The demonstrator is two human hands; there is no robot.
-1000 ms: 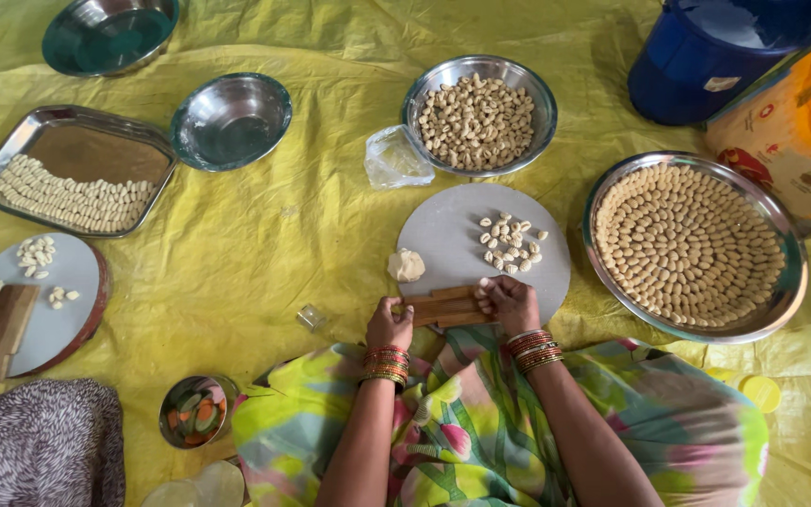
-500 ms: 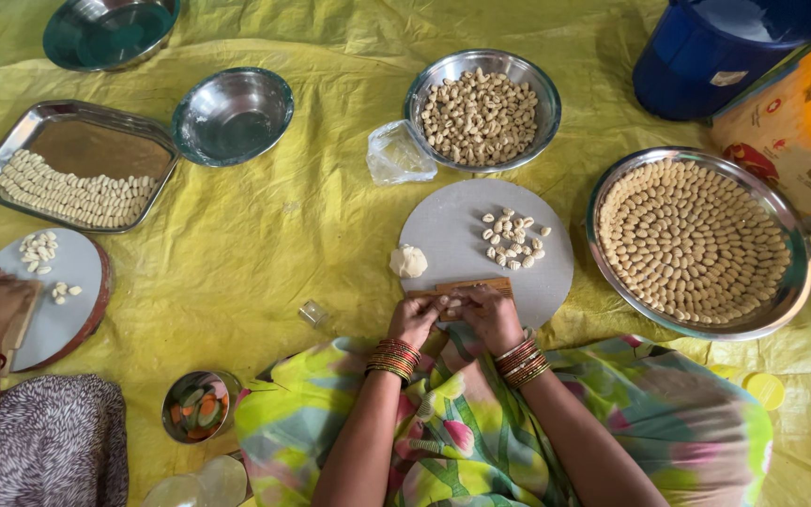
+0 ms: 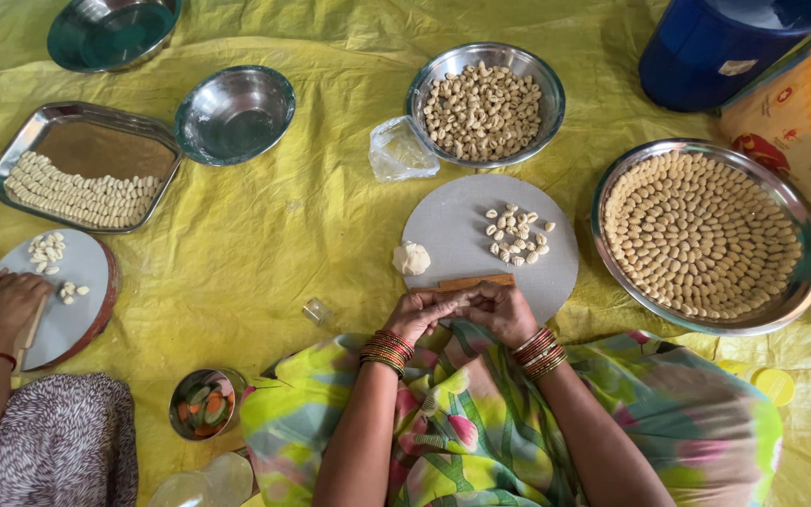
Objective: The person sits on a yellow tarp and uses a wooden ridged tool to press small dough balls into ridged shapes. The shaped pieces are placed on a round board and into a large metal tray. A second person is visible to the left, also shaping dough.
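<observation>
My left hand [image 3: 421,314] and my right hand [image 3: 502,311] meet fingertip to fingertip at the near edge of a round grey board [image 3: 452,235]. Their fingers are curled in, and whatever lies between them is hidden. A short wooden block [image 3: 476,281] lies on the board just beyond my fingers. A lump of pale dough [image 3: 412,257] sits at the board's left edge. Several small shaped dough pieces [image 3: 516,235] lie in a loose heap on the board's far half.
A steel bowl of pieces [image 3: 483,111] stands beyond the board, and a round tray of pieces packed in rings [image 3: 706,235] is at the right. Another person's hands [image 3: 2,305] rest on a second board [image 3: 77,310] at the left. Empty steel bowls [image 3: 234,113], a rectangular tray [image 3: 82,164] and a blue container [image 3: 725,42] ring the yellow sheet.
My hands have come off the wooden block and drawn back toward my lap, closing together. The other person's hands have moved onto their board at the left.
</observation>
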